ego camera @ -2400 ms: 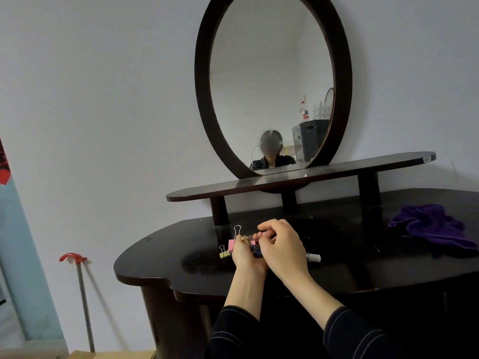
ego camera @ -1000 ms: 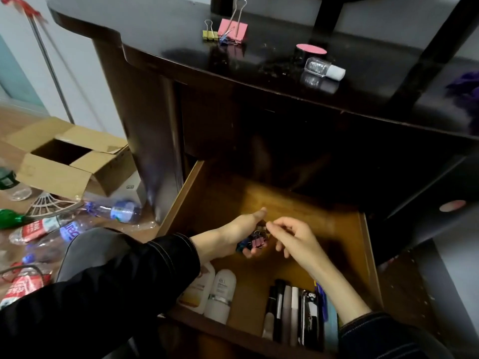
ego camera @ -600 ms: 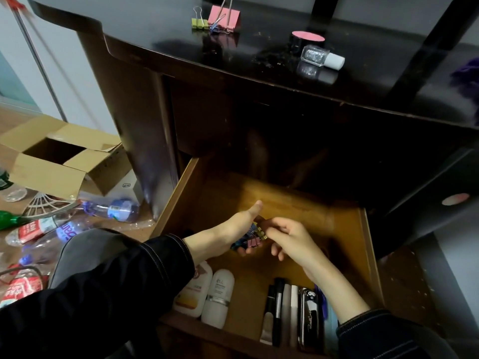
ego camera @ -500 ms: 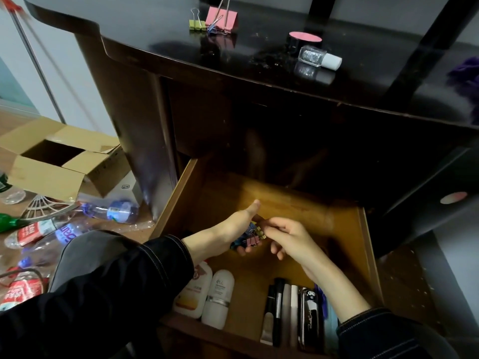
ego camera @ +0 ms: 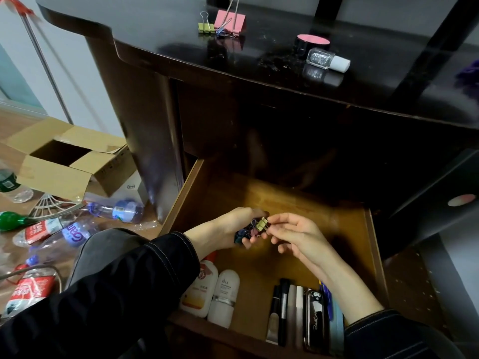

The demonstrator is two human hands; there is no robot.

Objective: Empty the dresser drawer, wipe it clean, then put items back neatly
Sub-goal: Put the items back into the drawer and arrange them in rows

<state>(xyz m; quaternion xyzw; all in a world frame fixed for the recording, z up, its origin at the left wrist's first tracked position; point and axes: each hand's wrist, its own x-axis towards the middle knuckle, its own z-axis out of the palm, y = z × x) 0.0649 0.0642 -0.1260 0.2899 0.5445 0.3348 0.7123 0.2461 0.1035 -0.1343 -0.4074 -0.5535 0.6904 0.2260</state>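
Note:
The wooden drawer (ego camera: 298,203) is pulled open below the dark dresser top (ego camera: 168,40). Over its middle, my left hand (ego camera: 228,229) holds a bunch of small coloured binder clips (ego camera: 245,231). My right hand (ego camera: 293,234) pinches a yellow-green binder clip (ego camera: 261,224) at the edge of that bunch. Two white lotion bottles (ego camera: 212,294) lie at the drawer's front left. A row of pens and slim cases (ego camera: 300,314) lies at the front right. On the dresser top lie a pink binder clip (ego camera: 230,20), a small yellow-green clip (ego camera: 206,27), a nail polish bottle (ego camera: 326,59) and a pink-lidded jar (ego camera: 311,44).
A purple cloth (ego camera: 469,76) shows at the right edge of the dresser top. On the floor to the left are an open cardboard box (ego camera: 64,161), several plastic bottles (ego camera: 114,211) and a red-handled pole (ego camera: 39,55). My knee (ego camera: 108,250) is beside the drawer.
The view dropped from the mirror to the open drawer. My hands carried the clip bunch from the dresser top into the drawer. My right hand now pinches a yellow-green clip at the bunch.

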